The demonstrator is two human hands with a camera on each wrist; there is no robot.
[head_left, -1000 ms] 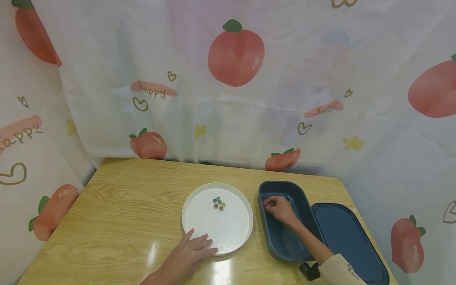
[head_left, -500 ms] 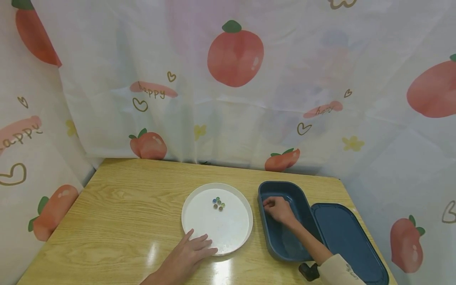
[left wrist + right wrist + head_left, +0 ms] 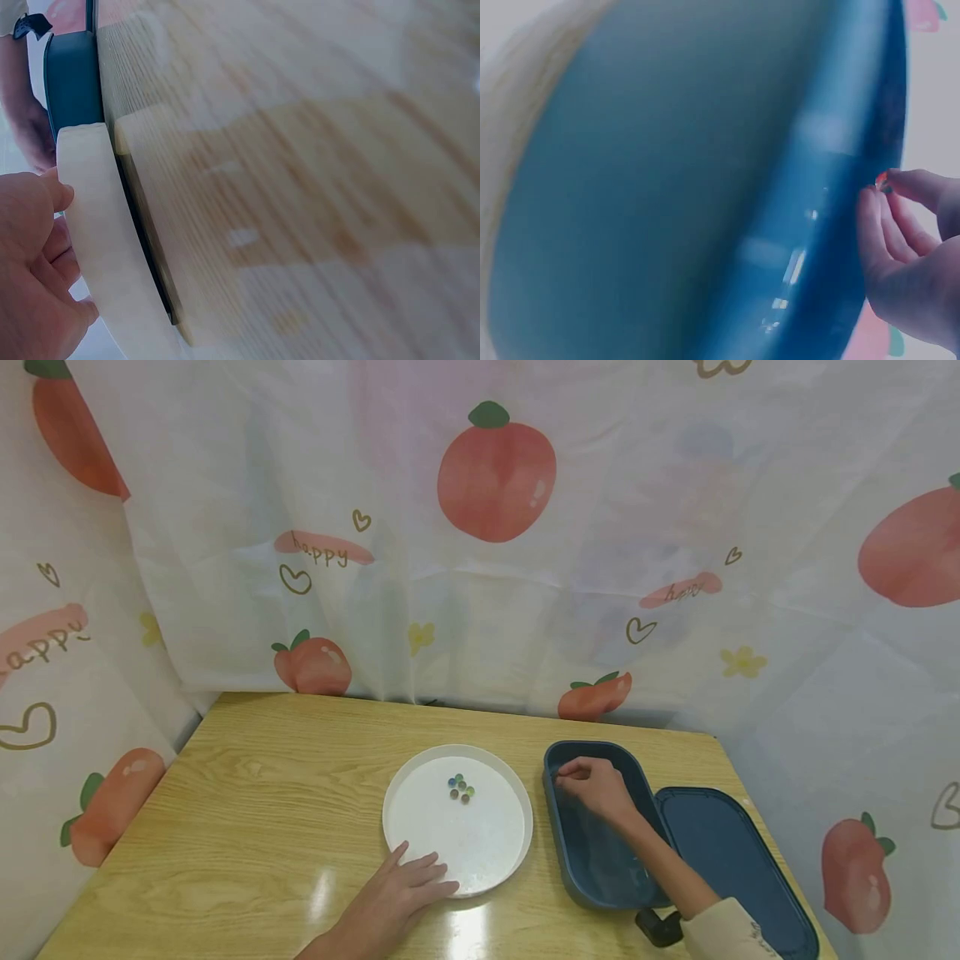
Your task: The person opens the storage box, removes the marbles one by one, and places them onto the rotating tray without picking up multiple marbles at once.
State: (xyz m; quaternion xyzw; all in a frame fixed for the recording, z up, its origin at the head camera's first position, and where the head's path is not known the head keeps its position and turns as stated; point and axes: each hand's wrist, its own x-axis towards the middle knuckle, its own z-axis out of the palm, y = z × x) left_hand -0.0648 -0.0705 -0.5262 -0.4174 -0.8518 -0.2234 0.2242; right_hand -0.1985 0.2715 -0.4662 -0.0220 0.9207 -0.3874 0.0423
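My right hand (image 3: pixel 597 789) is over the far left part of a deep blue rectangular box (image 3: pixel 603 868). Between thumb and fingertips it pinches a small glass marble (image 3: pixel 883 182) with red in it, seen in the right wrist view. To the left sits a round white plate (image 3: pixel 487 843) with a raised rim. Several glass marbles (image 3: pixel 462 786) lie clustered on its far half. My left hand (image 3: pixel 393 889) rests at the plate's near-left rim, fingers spread and fairly straight; in the left wrist view its fingertips touch the rim.
A flat blue lid (image 3: pixel 738 860) lies right of the box, against its side. The wooden table (image 3: pixel 285 810) meets a fruit-printed cloth (image 3: pixel 495 610) at the back and sides. A black wrist device (image 3: pixel 658 928) shows below the right forearm.
My right hand has risen slightly and shifted a little right and away from the box's left wall. The left hand, plate and marbles on it have stayed put.
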